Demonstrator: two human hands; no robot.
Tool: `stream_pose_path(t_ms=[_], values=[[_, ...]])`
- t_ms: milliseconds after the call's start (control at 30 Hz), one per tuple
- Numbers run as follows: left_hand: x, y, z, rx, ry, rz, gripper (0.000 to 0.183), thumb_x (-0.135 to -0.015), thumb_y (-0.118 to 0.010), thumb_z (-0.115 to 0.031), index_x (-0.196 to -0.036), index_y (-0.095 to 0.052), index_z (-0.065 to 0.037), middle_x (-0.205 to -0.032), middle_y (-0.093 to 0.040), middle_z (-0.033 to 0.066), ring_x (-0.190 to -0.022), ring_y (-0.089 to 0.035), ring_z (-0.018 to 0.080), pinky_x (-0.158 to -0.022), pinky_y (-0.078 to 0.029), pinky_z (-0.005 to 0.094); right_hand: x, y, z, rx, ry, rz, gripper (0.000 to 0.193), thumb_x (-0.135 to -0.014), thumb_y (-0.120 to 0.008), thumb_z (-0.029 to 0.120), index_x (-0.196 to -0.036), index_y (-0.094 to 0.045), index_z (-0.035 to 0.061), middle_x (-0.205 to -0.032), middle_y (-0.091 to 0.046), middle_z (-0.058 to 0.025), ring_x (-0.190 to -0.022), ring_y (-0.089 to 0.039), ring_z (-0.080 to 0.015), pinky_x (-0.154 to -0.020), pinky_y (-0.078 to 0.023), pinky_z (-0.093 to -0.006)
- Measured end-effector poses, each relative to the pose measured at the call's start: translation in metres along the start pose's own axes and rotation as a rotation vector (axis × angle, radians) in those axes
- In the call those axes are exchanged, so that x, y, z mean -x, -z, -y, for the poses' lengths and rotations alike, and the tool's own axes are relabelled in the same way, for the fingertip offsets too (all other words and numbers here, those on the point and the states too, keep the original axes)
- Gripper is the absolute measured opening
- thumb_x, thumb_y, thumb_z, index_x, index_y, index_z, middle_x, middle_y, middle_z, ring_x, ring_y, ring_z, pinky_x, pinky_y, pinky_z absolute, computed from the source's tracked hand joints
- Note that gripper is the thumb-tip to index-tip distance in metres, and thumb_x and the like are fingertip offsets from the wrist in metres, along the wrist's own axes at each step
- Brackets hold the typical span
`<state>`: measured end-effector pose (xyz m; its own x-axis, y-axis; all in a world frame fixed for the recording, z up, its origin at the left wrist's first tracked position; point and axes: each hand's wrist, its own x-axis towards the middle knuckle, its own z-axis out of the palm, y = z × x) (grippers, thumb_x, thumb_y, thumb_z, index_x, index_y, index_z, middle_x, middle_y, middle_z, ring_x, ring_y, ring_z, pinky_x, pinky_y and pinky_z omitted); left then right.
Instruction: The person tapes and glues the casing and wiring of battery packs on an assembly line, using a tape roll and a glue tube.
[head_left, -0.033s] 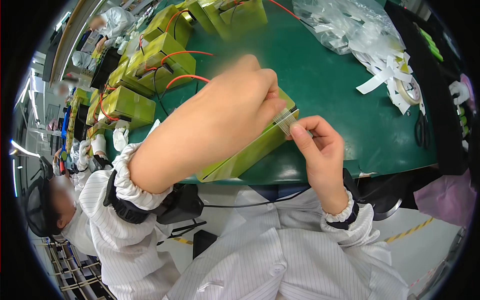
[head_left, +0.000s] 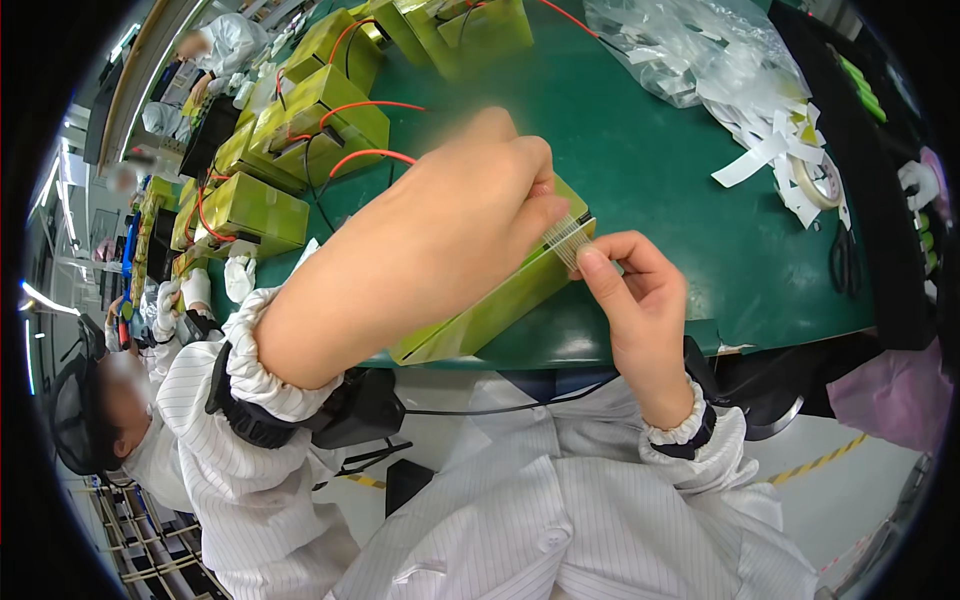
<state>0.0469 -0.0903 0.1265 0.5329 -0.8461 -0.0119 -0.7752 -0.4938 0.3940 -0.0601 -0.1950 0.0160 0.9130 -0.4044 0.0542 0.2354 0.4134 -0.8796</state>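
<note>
The thumb and forefinger of the right hand (head_left: 645,290) pinch the near end of a clear, striped strip of tape (head_left: 567,243), which lies across the top edge of a yellow-green box (head_left: 490,315) resting slantwise near the front edge of the green table (head_left: 640,150). The left hand (head_left: 480,190) is bent at the strip's other end, thumb against its folded fingers; its fingertips are mostly tucked out of sight, so whether it pinches the strip or only presses it cannot be told. The left hand and bare forearm stand in the way, covering much of the box's top and far side. Beyond that arm are at least four more boxes (head_left: 265,215), overlapping too much for a sure count, with at least three red wires (head_left: 370,104) among them; the topmost box is cut off by the frame. To the right lie one crumpled plastic bag (head_left: 690,45), several white paper strips (head_left: 748,162), one roll of tape (head_left: 808,188) and one pair of black scissors (head_left: 846,240), seemingly closed, though dim there. At far left, a co-worker wears a black cap (head_left: 75,410).
</note>
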Motion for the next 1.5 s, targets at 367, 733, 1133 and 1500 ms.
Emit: stream_pose_path(t_ms=[367,733,1133,1500], values=[[0.003,-0.014,-0.003,-0.196,-0.109,-0.064,0.015,-0.082,-0.053,-0.01,-0.082,-0.043,0.001,-0.08,-0.042,0.0144,-0.07,-0.046,0.031,-0.062,-0.038,0.036,0.002,-0.007,-0.005,0.097,0.06,-0.066,0.009,-0.082,-0.057,0.004,-0.077,-0.052,-0.0019,-0.078,-0.046,-0.0028,-0.071,-0.045,-0.0071,-0.067,-0.04,-0.02],[0.013,-0.024,-0.006,-0.165,-0.048,-0.235,0.019,-0.08,-0.057,-0.013,-0.088,-0.044,-0.001,-0.09,-0.04,0.0165,-0.066,-0.051,0.0326,-0.062,-0.045,0.0364,-0.002,-0.007,-0.007,0.205,0.084,-0.069,0.012,-0.082,-0.058,0.006,-0.074,-0.052,-0.0012,-0.077,-0.045,-0.0026,-0.064,-0.044,-0.0065,-0.061,-0.039,-0.0198],[0.004,-0.021,0.009,0.056,0.256,-0.256,0.078,-0.071,-0.067,-0.034,-0.128,-0.029,0.003,-0.11,-0.046,0.0278,-0.096,-0.052,0.04,-0.08,-0.044,0.041,-0.008,0.039,-0.012,0.719,0.142,-0.168,0.039,-0.067,-0.074,0.03,-0.079,-0.05,0.0022,-0.076,-0.051,-0.0048,-0.065,-0.048,-0.0132,-0.059,-0.04,-0.0261],[0.025,-0.044,-0.008,0.029,0.248,-0.525,0.056,-0.067,-0.064,-0.023,-0.115,-0.044,-0.002,-0.115,-0.046,0.0176,-0.11,-0.042,0.0327,-0.084,-0.033,0.0512,-0.055,0.039,-0.001,0.375,0.146,0.417,0.069,-0.076,-0.061,0.013,-0.134,-0.024,0.0063,-0.115,-0.047,-0.0119,-0.1,-0.051,-0.0184,-0.084,-0.041,-0.0276]])
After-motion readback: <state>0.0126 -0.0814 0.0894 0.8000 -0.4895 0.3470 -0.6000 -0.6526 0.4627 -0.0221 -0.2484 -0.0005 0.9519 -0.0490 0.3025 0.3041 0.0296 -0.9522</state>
